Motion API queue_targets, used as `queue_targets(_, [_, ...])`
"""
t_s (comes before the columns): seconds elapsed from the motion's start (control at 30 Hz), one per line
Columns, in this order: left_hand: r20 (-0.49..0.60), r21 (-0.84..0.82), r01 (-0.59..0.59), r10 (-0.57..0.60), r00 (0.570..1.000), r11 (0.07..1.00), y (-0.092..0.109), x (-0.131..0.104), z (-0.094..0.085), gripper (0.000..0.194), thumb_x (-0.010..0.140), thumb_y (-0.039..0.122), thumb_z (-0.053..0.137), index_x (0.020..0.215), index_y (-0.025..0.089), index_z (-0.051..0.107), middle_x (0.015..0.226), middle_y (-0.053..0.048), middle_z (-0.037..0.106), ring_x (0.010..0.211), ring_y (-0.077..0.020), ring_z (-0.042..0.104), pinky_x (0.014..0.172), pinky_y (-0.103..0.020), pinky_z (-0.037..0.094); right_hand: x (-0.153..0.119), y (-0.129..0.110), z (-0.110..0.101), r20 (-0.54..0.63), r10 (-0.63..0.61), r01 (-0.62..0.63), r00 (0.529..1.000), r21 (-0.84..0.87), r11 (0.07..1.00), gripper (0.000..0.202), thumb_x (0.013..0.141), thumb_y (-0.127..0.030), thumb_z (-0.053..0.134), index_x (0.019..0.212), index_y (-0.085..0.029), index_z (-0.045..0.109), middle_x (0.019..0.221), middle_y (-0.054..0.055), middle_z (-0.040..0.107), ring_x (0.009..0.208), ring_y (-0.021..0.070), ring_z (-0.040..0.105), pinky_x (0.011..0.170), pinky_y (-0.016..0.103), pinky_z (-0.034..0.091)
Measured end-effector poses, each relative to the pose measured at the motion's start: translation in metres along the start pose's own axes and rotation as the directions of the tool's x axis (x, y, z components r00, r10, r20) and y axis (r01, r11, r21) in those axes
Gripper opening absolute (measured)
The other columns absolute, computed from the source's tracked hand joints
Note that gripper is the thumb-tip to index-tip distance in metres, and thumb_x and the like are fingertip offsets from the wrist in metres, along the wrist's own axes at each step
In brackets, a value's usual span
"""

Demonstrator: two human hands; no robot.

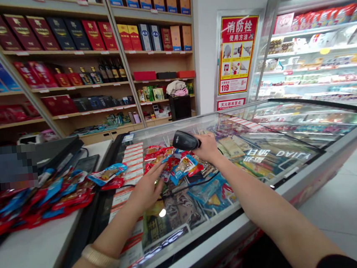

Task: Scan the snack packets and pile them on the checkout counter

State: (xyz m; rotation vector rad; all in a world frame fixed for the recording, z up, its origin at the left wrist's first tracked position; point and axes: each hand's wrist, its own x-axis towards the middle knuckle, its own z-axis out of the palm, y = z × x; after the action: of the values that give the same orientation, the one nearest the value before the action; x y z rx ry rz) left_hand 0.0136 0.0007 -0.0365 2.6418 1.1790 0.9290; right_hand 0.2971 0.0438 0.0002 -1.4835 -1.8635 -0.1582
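Right hand (208, 149) closed around a black scanner (184, 140), above loose snack packets (184, 167) on the glass-topped freezer (297, 189). Left hand (147, 191) has fingers extended at those packets; whether it grips one cannot be determined. A packet pile (61, 196) lies on the bench (59, 257).

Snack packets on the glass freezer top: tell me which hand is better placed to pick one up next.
Left, most likely. The left hand is right at the snack packets, fingers extended over them, while the right hand is taken up gripping the black scanner.
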Motion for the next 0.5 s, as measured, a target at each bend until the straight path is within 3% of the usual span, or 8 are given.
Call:
queue_targets(0.1, [-0.175, -0.218, 0.19, -0.23, 0.957, 0.957, -0.003, 0.002, -0.003, 0.052, 0.086, 0.047, 0.058, 0.126, 0.016, 0.072, 0.135, -0.015, 0.068, 0.127, -0.0317, 0.064, 0.108, -0.047, 0.052, 0.0, 0.002, 0.001, -0.046, 0.015, -0.015, 0.999, 0.01, 1.0, 0.019, 0.073, -0.033, 0.073, 0.089, -0.023, 0.075, 0.09, 0.006, 0.08, 0.095, 0.0277, 0.071, 0.085, 0.035, 0.038])
queue_targets(0.2, [-0.251, -0.5, 0.328, -0.496, 0.831, 0.802, -0.002, 0.005, -0.012, 0.06, 0.071, 0.056, 0.074, 0.114, 0.015, 0.076, 0.118, -0.015, 0.076, 0.103, -0.0314, 0.074, 0.092, -0.045, 0.061, 0.001, 0.003, 0.0, -0.087, 0.021, -0.018, 0.996, 0.035, 0.999, 0.018, 0.074, -0.035, 0.073, 0.087, -0.023, 0.074, 0.088, 0.006, 0.08, 0.092, 0.0274, 0.071, 0.082, 0.034, 0.039])
queue_targets(0.27, [-0.269, -0.631, 0.357, -0.627, 0.731, 0.688, 0.002, 0.006, -0.02, 0.063, 0.06, 0.054, 0.082, 0.109, 0.014, 0.077, 0.104, -0.013, 0.079, 0.091, -0.0283, 0.076, 0.084, -0.041, 0.062, 0.001, 0.004, -0.001, -0.093, 0.021, -0.017, 0.995, 0.049, 0.999, 0.018, 0.074, -0.034, 0.072, 0.087, -0.022, 0.074, 0.088, 0.006, 0.079, 0.091, 0.0272, 0.071, 0.081, 0.033, 0.038])
queue_targets(0.37, [-0.318, -0.711, 0.351, -0.725, 0.612, 0.609, 0.007, 0.006, -0.032, 0.06, 0.053, 0.047, 0.088, 0.102, 0.015, 0.078, 0.084, -0.007, 0.078, 0.079, -0.0241, 0.075, 0.074, -0.034, 0.061, 0.001, 0.003, -0.001, -0.076, 0.015, -0.01, 0.997, 0.055, 0.998, 0.016, 0.074, -0.032, 0.07, 0.085, -0.021, 0.074, 0.086, 0.006, 0.079, 0.09, 0.0268, 0.071, 0.081, 0.032, 0.038])
queue_targets(0.5, [-0.402, -0.702, 0.355, -0.755, 0.518, 0.617, 0.006, 0.006, -0.037, 0.046, 0.053, 0.042, 0.086, 0.09, 0.016, 0.073, 0.073, -0.003, 0.072, 0.07, -0.0214, 0.071, 0.062, -0.03, 0.057, -0.001, -0.003, 0.0, -0.049, -0.033, 0.036, 0.998, 0.081, 0.996, 0.016, 0.074, -0.031, 0.069, 0.086, -0.022, 0.074, 0.089, 0.007, 0.079, 0.092, 0.0267, 0.071, 0.084, 0.034, 0.037])
